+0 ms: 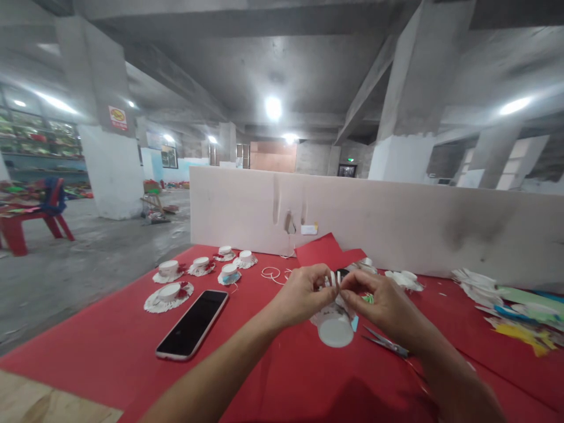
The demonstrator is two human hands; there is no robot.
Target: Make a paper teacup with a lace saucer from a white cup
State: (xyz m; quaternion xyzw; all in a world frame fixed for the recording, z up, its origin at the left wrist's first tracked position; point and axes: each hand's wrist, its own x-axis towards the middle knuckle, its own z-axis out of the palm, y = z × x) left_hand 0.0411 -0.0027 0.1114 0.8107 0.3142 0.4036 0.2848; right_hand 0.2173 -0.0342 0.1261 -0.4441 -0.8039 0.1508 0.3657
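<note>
My left hand (302, 296) is closed, thumb and fingers pinching the cut upper edge of a white paper cup (335, 332). From the other side my right hand (383, 299) pinches at the same edge, its fingertips close to those of the left. The cup's pale round base faces me, and thin white strips stick up between the hands. My fingers hide part of the cup. Below my right hand lie scissors (388, 342) with their blades apart. Behind the hands, a dark round object (342, 273) is mostly covered.
Several small white hat-like cups (170, 292) with fringed brims stand at the left. A phone (194, 324) lies nearer me on the red table covering (247, 364). White cord (271, 273) and red paper (324, 251) lie farther back, before a pale board (238, 205). Paper scraps (520, 335) are heaped right.
</note>
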